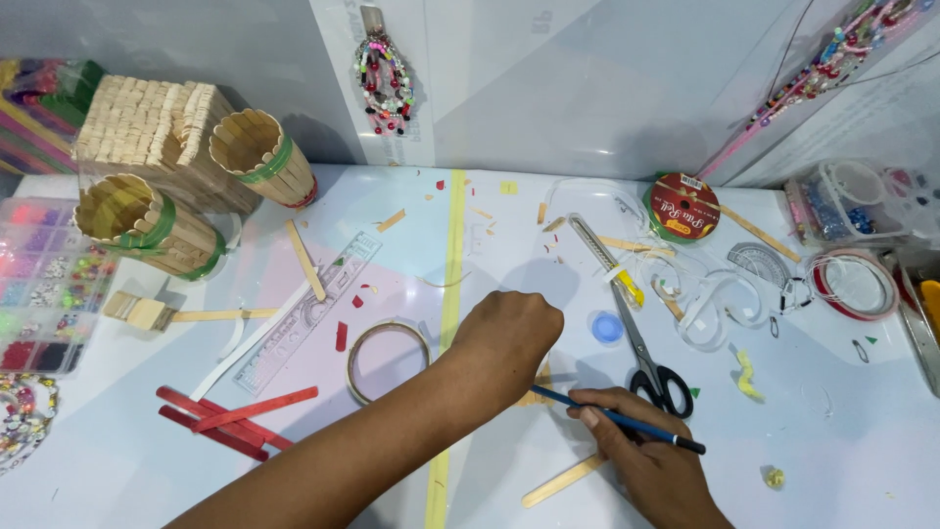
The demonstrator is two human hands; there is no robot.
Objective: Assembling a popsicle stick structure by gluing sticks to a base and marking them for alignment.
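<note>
My left hand (504, 338) rests fist-like on the white table, pressing down on a pale wooden craft stick piece (537, 395) that is mostly hidden under it. My right hand (651, 456) holds a thin blue-handled brush or pencil (619, 419) with its tip pointing left toward that piece. A plain wooden stick (562, 481) lies just below my right hand. Black-handled scissors (654, 372) and a yellow-tipped craft knife (605, 260) lie just beyond my right hand.
A tape ring (387, 360), a clear ruler (308, 312) and red sticks (235, 416) lie left. Stick-built cups (262, 157) and a bead box (44, 284) stand far left. A ribbon spool (682, 208), tape roll (855, 284) and bead containers (842, 201) sit right.
</note>
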